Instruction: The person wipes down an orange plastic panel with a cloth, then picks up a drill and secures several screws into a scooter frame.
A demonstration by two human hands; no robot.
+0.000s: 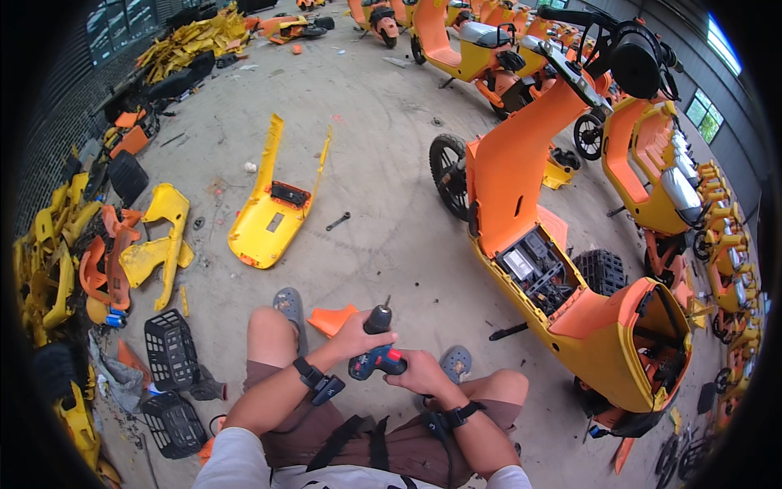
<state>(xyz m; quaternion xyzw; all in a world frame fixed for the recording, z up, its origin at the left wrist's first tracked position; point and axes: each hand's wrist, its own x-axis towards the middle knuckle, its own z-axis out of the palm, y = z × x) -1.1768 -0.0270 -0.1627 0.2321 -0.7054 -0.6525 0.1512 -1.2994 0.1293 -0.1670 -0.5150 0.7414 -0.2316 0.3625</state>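
Though likely dense, rigid, take cordless drill (371, 362) by housing (380, 355); clamped by fingers of left hand (356, 336) at ten, right hand (420, 372) at four o'clock.

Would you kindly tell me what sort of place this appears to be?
It looks like a workshop or warehouse where scooters are taken apart: one scooter stands with its inner parts exposed, yellow panels lie heaped near the wall, and a power drill is in hand.
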